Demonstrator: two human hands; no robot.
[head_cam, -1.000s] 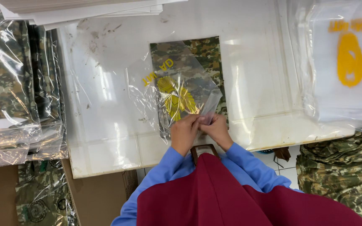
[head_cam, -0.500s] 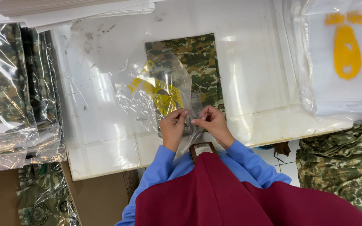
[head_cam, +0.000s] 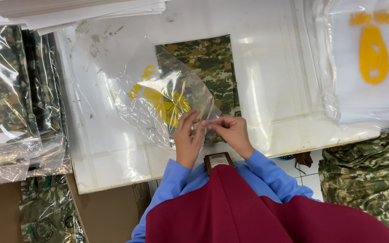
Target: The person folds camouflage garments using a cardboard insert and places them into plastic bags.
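Note:
My left hand and my right hand pinch the near edge of a clear plastic bag with a yellow print. The bag lies slanted to the left over a folded camouflage garment on the white table. Fingertips of both hands meet at the bag's mouth, just in front of the garment's near edge. My blue sleeves and dark red cloth fill the bottom of the view.
Bagged camouflage garments are stacked at the left. A pile of empty yellow-printed bags lies at the right. Loose camouflage cloth sits at lower right, white sheets at the top, a cardboard box below the table.
The bag has swung out to the left and spread wider over the garment. My hands have moved apart slightly along its near edge.

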